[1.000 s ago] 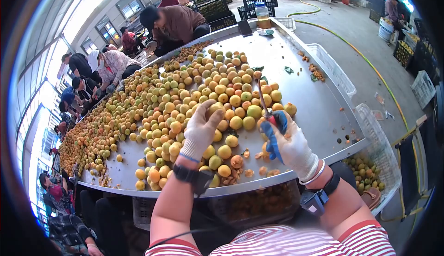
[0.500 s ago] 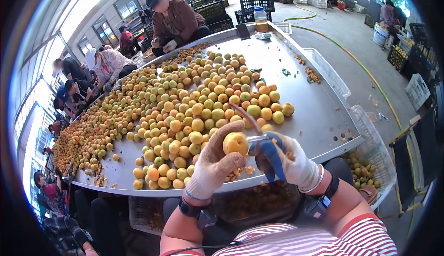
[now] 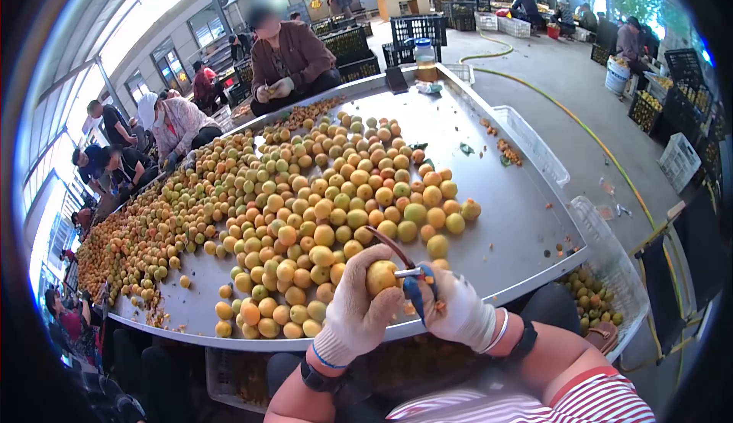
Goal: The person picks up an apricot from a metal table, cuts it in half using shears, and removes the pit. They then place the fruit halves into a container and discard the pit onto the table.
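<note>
My left hand (image 3: 357,308), in a knitted work glove, is closed around a round yellow-orange fruit (image 3: 381,278). My right hand (image 3: 458,314), gloved too, grips a blue-handled tool (image 3: 415,292) with a thin metal part and a curved dark-red piece rising from it. The metal part meets the right side of the held fruit; the hand hides much of the handle, and the tool's exact kind cannot be told. Just beyond both hands, a large pile of similar fruit (image 3: 328,209) covers much of the metal table (image 3: 504,224).
Brown scraps (image 3: 508,152) and a lidded jar (image 3: 425,60) are on the table's far right part. A white crate of fruit (image 3: 626,301) stands at my right. Several people sit along the left side, one in a brown jacket (image 3: 294,60). A hose (image 3: 580,125) crosses the floor.
Both hands have shifted slightly down with the fruit and the tool. The tool's metal part now touches the fruit, where a small gap showed before. My view has also tilted a little.
</note>
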`<action>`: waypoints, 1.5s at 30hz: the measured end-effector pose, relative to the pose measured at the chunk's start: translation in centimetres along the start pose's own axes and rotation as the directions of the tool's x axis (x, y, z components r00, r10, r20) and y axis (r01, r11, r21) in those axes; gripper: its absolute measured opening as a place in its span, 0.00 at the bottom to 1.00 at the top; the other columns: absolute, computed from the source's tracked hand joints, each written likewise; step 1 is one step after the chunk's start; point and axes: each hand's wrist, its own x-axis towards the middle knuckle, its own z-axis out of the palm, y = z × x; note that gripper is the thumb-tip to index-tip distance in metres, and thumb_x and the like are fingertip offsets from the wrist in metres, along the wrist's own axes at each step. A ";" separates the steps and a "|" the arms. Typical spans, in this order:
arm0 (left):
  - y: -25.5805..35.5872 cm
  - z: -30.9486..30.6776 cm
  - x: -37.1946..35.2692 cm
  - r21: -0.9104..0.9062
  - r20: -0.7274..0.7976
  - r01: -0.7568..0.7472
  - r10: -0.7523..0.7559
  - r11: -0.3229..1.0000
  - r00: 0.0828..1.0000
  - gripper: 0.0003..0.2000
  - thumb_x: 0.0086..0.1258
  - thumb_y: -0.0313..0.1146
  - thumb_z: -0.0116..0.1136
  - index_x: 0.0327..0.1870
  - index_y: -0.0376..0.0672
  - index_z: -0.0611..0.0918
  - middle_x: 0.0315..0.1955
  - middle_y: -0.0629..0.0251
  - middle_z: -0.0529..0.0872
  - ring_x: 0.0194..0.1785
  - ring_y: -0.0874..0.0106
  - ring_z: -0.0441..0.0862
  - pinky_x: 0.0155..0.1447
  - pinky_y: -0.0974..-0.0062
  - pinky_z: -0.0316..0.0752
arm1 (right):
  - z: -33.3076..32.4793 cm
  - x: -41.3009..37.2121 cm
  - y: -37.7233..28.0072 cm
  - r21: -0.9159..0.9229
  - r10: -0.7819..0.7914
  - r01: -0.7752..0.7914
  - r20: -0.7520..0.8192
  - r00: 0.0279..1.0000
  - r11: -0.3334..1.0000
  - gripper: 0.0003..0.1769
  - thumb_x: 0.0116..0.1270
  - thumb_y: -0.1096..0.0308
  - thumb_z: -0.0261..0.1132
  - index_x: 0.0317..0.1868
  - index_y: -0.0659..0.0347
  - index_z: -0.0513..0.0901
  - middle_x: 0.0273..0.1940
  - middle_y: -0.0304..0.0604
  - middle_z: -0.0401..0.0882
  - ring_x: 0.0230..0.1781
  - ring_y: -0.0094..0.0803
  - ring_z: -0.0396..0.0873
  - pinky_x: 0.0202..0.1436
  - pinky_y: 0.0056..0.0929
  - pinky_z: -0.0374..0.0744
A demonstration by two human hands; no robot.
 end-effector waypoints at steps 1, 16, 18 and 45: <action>0.0 0.0 0.0 0.019 -0.008 -0.011 0.011 1.000 1.000 0.24 0.75 0.36 0.61 0.66 0.37 0.69 0.49 0.63 0.76 0.44 0.79 0.76 0.48 0.81 0.76 | 0.3 -0.2 -0.2 -0.015 -0.012 0.011 -0.040 0.999 1.000 0.06 0.77 0.67 0.57 0.45 0.61 0.77 0.26 0.54 0.80 0.28 0.58 0.81 0.27 0.48 0.77; -1.6 -0.6 0.4 0.056 0.013 0.004 -0.005 0.998 1.000 0.22 0.77 0.39 0.59 0.65 0.38 0.70 0.41 0.66 0.79 0.38 0.79 0.78 0.42 0.78 0.77 | 2.8 -0.3 2.4 0.547 0.430 -0.485 0.236 0.871 0.682 0.18 0.83 0.54 0.53 0.46 0.61 0.79 0.22 0.35 0.75 0.18 0.29 0.78 0.21 0.27 0.74; -1.8 -1.1 0.2 -0.208 0.040 0.200 -0.196 0.958 0.980 0.21 0.78 0.37 0.56 0.67 0.39 0.70 0.42 0.68 0.79 0.38 0.80 0.76 0.42 0.81 0.76 | -0.3 1.8 0.4 0.564 0.484 -0.810 0.670 0.564 0.163 0.25 0.83 0.43 0.47 0.37 0.54 0.75 0.17 0.29 0.65 0.08 0.21 0.63 0.10 0.23 0.63; -2.5 -0.8 0.3 -0.030 -0.205 -0.128 0.119 0.991 0.971 0.32 0.61 0.25 0.76 0.66 0.32 0.74 0.58 0.54 0.83 0.61 0.68 0.80 0.68 0.70 0.74 | -1.6 0.8 1.5 0.624 0.333 -0.520 0.400 0.854 0.583 0.11 0.82 0.64 0.58 0.52 0.62 0.79 0.29 0.30 0.76 0.26 0.13 0.68 0.29 0.16 0.69</action>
